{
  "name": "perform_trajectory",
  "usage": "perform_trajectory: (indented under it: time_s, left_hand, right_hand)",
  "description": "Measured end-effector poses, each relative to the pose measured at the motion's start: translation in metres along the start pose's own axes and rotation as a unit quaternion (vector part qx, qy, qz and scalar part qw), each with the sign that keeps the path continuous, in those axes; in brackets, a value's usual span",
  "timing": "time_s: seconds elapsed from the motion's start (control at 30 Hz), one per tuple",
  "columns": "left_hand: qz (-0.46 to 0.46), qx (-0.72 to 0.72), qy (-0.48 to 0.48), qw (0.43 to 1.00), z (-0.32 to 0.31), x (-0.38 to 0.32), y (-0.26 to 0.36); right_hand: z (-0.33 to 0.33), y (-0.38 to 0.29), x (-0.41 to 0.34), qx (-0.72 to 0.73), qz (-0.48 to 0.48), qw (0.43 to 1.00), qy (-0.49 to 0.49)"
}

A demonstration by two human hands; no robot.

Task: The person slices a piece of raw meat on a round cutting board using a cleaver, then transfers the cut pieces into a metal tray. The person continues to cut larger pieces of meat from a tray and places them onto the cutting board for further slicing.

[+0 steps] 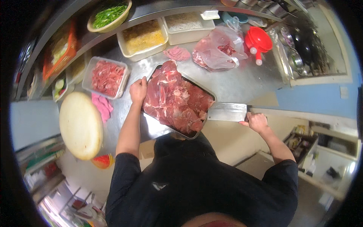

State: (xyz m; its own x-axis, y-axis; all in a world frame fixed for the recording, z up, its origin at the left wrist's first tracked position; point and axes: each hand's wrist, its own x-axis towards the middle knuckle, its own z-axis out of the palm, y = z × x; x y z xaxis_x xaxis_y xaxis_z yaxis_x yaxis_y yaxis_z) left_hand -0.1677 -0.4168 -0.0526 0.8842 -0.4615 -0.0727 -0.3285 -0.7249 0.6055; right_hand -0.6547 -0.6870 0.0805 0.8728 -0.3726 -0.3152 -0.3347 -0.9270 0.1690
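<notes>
A metal tray [185, 136] heaped with large pieces of raw red meat [173, 99] lies before me, its near corner reaching past the counter's front edge. My left hand [138, 90] grips the tray's left rim, thumb uppermost. Off to the right, my right hand [256, 122] is closed around the handle of a cleaver [227, 112]. The broad blade points left, its end at the tray's right rim; whether they touch I cannot tell. Left of my left hand stands a clear plastic container [124, 82] of sliced raw meat [107, 78].
A round chopping board [80, 124] stands at the left, beside a pink cloth [103, 106]. Behind the tray are a second pink cloth [177, 53], bagged meat [218, 49], a red strainer or ladle [258, 39] and food tubs [141, 54]. A steel shelf [175, 9] overhangs the back.
</notes>
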Motion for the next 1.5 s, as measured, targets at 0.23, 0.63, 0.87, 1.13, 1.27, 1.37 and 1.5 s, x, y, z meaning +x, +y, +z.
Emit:
perform_trajectory:
  time_s: [0.23,0.63,0.87,1.13,1.27,1.37,1.5]
  left_hand:
    - [0.022,0.005,0.049,0.999,-0.006,-0.025,-0.007]
    - [-0.028,0.073,0.041,0.996,-0.015,-0.098,-0.045]
    - [-0.163,0.089,-0.068,0.980,-0.037,-0.156,-0.029]
    - [0.134,-0.016,0.006,0.991,-0.036,-0.143,0.058]
    - [0.304,0.107,-0.107,0.941,-0.015,-0.129,0.096]
    - [0.189,0.069,-0.069,0.977,-0.014,-0.127,0.086]
    - [0.063,0.043,0.075,0.994,-0.030,-0.114,0.028]
  right_hand:
    - [-0.009,0.017,0.010,0.075,-0.022,0.997,-0.025]
    - [-0.129,0.009,0.026,0.097,-0.031,0.992,-0.072]
    - [-0.118,-0.027,0.040,0.174,0.022,0.979,-0.104]
    - [-0.102,-0.041,0.054,0.238,0.050,0.963,-0.114]
    - [-0.087,-0.047,0.054,0.228,0.028,0.967,-0.111]
    - [-0.078,-0.053,0.047,0.238,0.019,0.966,-0.102]
    - [-0.072,-0.057,0.038,0.273,0.033,0.958,-0.089]
